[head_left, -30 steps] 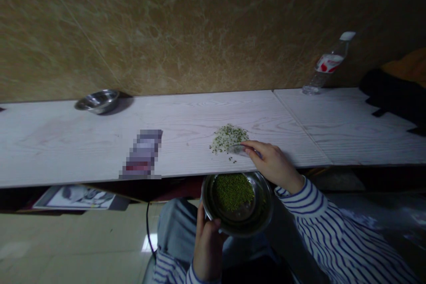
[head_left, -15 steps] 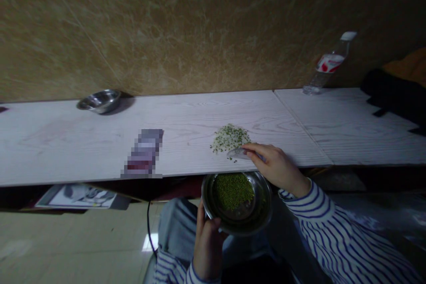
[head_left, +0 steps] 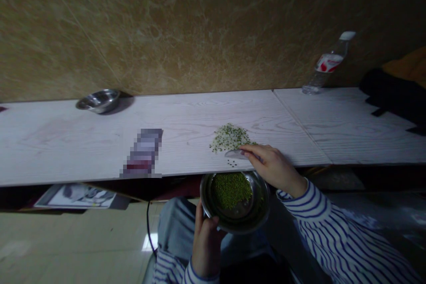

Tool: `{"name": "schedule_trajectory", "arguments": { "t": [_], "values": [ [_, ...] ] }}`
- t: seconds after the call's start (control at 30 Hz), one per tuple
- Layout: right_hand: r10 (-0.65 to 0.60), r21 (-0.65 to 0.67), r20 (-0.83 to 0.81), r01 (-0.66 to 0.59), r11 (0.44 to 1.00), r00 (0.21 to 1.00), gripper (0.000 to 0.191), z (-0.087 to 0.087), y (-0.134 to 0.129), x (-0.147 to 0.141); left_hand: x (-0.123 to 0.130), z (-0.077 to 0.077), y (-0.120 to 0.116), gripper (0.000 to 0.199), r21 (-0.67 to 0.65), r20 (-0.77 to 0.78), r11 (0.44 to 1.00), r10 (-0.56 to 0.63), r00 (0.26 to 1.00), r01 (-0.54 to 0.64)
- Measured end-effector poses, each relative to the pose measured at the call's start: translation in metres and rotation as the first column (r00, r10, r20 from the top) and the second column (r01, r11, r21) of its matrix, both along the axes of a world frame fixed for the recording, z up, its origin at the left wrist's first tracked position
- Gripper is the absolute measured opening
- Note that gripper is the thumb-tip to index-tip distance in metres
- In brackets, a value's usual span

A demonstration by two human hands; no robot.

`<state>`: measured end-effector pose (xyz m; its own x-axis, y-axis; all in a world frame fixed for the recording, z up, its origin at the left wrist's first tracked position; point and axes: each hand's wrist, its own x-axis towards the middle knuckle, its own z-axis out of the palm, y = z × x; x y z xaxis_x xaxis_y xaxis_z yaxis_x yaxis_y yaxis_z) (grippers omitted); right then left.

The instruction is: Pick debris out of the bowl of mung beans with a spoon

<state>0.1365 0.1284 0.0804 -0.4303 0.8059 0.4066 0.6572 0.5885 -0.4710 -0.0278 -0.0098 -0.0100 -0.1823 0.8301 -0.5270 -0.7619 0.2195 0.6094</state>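
- Clock dirs run from the mixed pile [head_left: 229,136] (green beans w/ white, rice-like grains), lying loose on the whitewashed wood tabletop [head_left: 186,115].
- R hand [head_left: 278,167]: pinches a clear, thin tool [head_left: 234,154] (scoop or scraper, can't tell) btwn thumb & fingers, at the pile's 5 to 6 o'clock edge.
- Few stray beans [head_left: 232,163] at 6, btwn tool & tabletop's near edge.
- L hand [head_left: 207,242]: grasps the held steel bowl [head_left: 258,186] by its lower-left side, thumb at the rim.
- That bowl's at 6, just off the near edge (above the lap), w/ green beans [head_left: 231,190] on its far side, bare metal showing nearer.
- Far steel bowl [head_left: 100,102]: btwn 9 & 10, nr the marbled wall [head_left: 166,31].
- Flat rectangular item [head_left: 143,153]: approx 9, pixelated (can't ID).
- Plastic bottle [head_left: 328,64], white cap, red/white label: at 2, by the wall.
- Black cloth item [head_left: 392,93]: btwn 2 & 3, right end of tabletop.
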Motion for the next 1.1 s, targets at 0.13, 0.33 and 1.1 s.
{"name": "schedule_trajectory", "arguments": {
  "t": [0.13, 0.33, 1.1],
  "values": [
    [0.054, 0.031, 0.002, -0.054, 0.998, 0.999, 0.028, -0.003, -0.002, -0.003, -0.003, -0.004, 0.001, 0.072, -0.011, -0.007, 1.0, -0.005, 1.0, 0.005],
    [0.154, 0.041, 0.015, -0.154, 0.987, 0.988, 0.024, 0.0, -0.018, 0.0, -0.003, -0.007, 0.0, 0.074, 0.013, 0.014, 1.0, -0.019, 1.0, 0.019],
    [-0.259, 0.151, 0.011, 0.254, 0.955, 0.966, 0.024, 0.003, 0.021, 0.03, 0.005, -0.021, 0.0, 0.08, -0.039, -0.013, 0.999, -0.001, 1.0, 0.0]
  ]
}}
